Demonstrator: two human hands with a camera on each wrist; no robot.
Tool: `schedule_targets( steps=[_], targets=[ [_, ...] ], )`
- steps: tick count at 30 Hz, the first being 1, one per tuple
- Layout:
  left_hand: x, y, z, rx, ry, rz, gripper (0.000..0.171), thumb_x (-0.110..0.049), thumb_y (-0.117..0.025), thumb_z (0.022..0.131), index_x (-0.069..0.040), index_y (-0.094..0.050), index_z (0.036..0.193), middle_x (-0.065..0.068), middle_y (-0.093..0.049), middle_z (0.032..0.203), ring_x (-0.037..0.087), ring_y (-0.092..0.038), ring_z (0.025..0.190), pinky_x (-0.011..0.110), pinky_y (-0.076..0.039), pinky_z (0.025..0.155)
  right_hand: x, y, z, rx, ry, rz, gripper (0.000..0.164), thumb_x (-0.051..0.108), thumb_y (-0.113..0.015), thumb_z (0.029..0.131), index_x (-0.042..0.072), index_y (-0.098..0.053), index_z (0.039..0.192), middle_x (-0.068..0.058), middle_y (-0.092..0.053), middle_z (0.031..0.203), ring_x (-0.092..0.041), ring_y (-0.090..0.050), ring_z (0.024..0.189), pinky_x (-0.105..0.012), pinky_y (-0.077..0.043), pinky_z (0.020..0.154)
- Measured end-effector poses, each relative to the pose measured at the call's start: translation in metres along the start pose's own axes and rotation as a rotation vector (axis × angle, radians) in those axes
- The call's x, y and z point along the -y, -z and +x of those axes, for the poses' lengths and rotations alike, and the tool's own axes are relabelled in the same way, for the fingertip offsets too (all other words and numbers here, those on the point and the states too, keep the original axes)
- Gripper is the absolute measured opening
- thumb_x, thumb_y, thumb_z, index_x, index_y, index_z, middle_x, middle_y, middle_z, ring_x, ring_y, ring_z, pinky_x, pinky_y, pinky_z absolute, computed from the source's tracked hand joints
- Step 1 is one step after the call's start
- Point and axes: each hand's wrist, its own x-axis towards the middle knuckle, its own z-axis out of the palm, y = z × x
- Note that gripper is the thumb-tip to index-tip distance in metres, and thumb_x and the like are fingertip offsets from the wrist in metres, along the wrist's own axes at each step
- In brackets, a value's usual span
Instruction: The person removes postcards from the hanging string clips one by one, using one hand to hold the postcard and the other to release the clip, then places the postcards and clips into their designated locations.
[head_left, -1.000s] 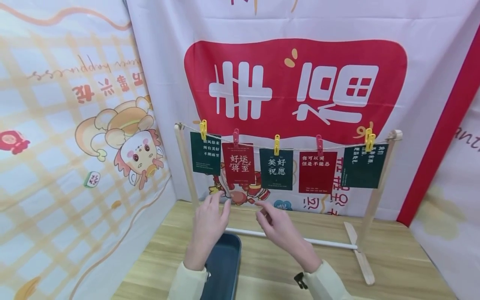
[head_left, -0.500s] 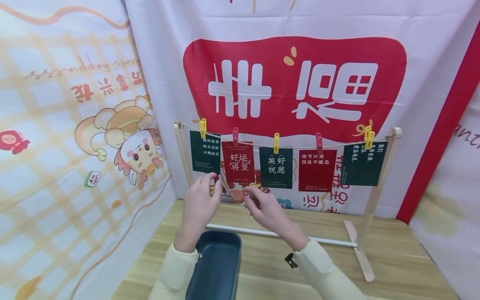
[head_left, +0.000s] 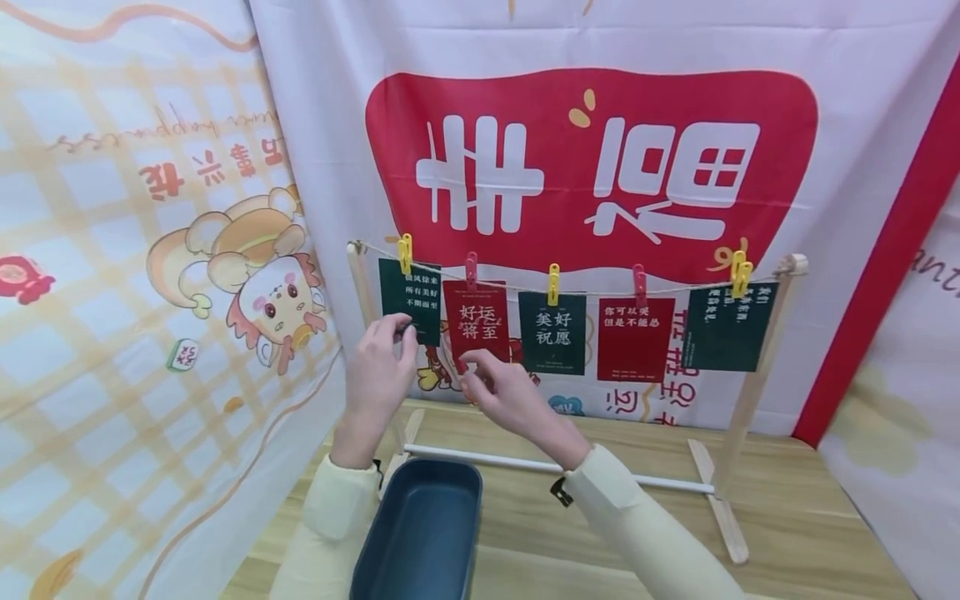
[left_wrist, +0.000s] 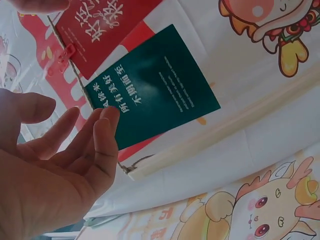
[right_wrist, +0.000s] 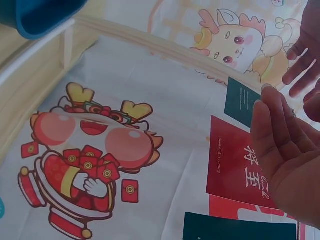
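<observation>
In the head view a string carries several cards on clothespins. My left hand (head_left: 381, 362) is raised in front of the lower part of the leftmost green card (head_left: 397, 292), which hangs from a yellow clothespin (head_left: 405, 252). Its fingers are loosely bent with nothing between them; in the left wrist view they overlap the green card (left_wrist: 155, 90), and contact is unclear. My right hand (head_left: 513, 398) is before the bottom of the red card (head_left: 468, 304), under a red clothespin (head_left: 471, 271). The right wrist view shows those fingers loosely bent and holding nothing, overlapping the red card (right_wrist: 225, 165).
A dark blue tray (head_left: 474, 517) stands on the wooden table (head_left: 585, 533) beneath my hands. The wooden stand's right post (head_left: 742, 408) and white crossbar (head_left: 510, 461) frame the line. Further right hang another green card (head_left: 552, 354), a red card (head_left: 636, 350) and an end green card (head_left: 723, 342).
Both hands have risen and shifted left, from below the cards to in front of the two leftmost ones. More of the tray is uncovered. The cards hang as before.
</observation>
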Motion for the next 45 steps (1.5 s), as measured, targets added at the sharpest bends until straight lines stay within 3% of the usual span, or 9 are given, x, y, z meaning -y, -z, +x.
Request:
schedule_targets(
  steps=[6,11,18,22,27,31,34,38,45],
  targets=[
    [0.004,0.009,0.019,-0.038,-0.002,-0.028,0.027,-0.021,-0.051,0.101,-0.004,-0.064,0.117,0.016,-0.067,0.109,0.03,-0.066,0.094,0.045,-0.055,0.078,0.002,-0.001,0.02,0.033,-0.028,0.029,0.028,0.019,-0.054,0.1,0.012,-0.057,0.127,-0.003,-0.07,0.084,-0.009,-0.059,0.064,-0.023,-0.054,0.062],
    [0.005,0.015,0.035,-0.05,-0.024,-0.046,0.028,-0.02,-0.048,0.102,-0.003,-0.063,0.117,0.018,-0.065,0.109,0.03,-0.062,0.089,0.043,-0.055,0.073,0.004,-0.003,0.032,0.045,-0.009,-0.025,0.026,0.019,-0.055,0.1,0.013,-0.057,0.125,-0.003,-0.069,0.082,-0.009,-0.057,0.06,-0.021,-0.053,0.06],
    [0.004,0.022,0.06,-0.054,-0.038,-0.053,0.029,-0.02,-0.047,0.102,-0.002,-0.062,0.12,0.019,-0.062,0.116,0.031,-0.06,0.096,0.047,-0.054,0.083,0.006,-0.004,0.048,0.046,0.03,-0.126,0.027,0.019,-0.053,0.101,0.01,-0.058,0.126,0.003,-0.061,0.07,-0.01,-0.049,0.048,-0.022,-0.043,0.047],
    [0.003,0.024,0.071,-0.04,-0.033,-0.055,0.031,-0.022,-0.048,0.102,-0.004,-0.06,0.124,0.019,-0.061,0.118,0.032,-0.063,0.097,0.049,-0.054,0.083,0.007,-0.004,0.055,0.047,0.031,-0.146,0.029,0.021,-0.056,0.1,0.01,-0.057,0.127,0.002,-0.064,0.073,-0.009,-0.05,0.045,-0.021,-0.046,0.047],
    [-0.003,0.028,0.081,0.009,-0.004,-0.055,0.035,-0.026,-0.046,0.102,-0.006,-0.056,0.13,0.018,-0.058,0.123,0.03,-0.064,0.09,0.045,-0.054,0.079,0.007,-0.009,0.061,0.048,-0.004,-0.085,0.035,0.025,-0.055,0.1,0.009,-0.055,0.132,0.001,-0.066,0.076,-0.009,-0.055,0.048,-0.021,-0.052,0.054],
    [-0.007,0.03,0.096,0.051,0.037,-0.14,0.038,-0.03,-0.043,0.103,-0.007,-0.055,0.131,0.015,-0.057,0.127,0.027,-0.062,0.09,0.042,-0.054,0.081,0.004,-0.012,0.064,0.046,-0.046,-0.06,0.039,0.023,-0.054,0.1,0.01,-0.049,0.137,0.002,-0.064,0.074,-0.009,-0.057,0.05,-0.022,-0.053,0.054],
    [-0.006,0.029,0.107,0.061,0.078,-0.218,0.039,-0.034,-0.042,0.103,-0.009,-0.055,0.13,0.012,-0.058,0.129,0.025,-0.064,0.093,0.041,-0.055,0.085,0.001,-0.013,0.066,0.046,-0.107,-0.051,0.042,0.023,-0.053,0.101,0.012,-0.045,0.14,0.002,-0.063,0.071,-0.012,-0.058,0.049,-0.023,-0.053,0.051],
    [-0.002,0.025,0.116,0.085,0.106,-0.225,0.04,-0.036,-0.043,0.103,-0.01,-0.054,0.132,0.011,-0.059,0.131,0.024,-0.065,0.095,0.041,-0.056,0.087,-0.001,-0.015,0.068,0.028,-0.214,-0.046,0.043,0.027,-0.051,0.102,0.015,-0.042,0.142,0.0,-0.062,0.068,-0.015,-0.057,0.047,-0.023,-0.051,0.047],
    [-0.006,0.027,0.122,0.233,0.117,-0.244,0.048,-0.04,-0.041,0.103,-0.017,-0.046,0.145,0.008,-0.051,0.147,0.024,-0.071,0.099,0.041,-0.056,0.092,-0.003,-0.016,0.074,0.061,-0.273,-0.043,0.044,0.025,-0.048,0.102,0.012,-0.041,0.144,-0.002,-0.061,0.071,-0.017,-0.056,0.048,-0.024,-0.048,0.046]
  ],
)
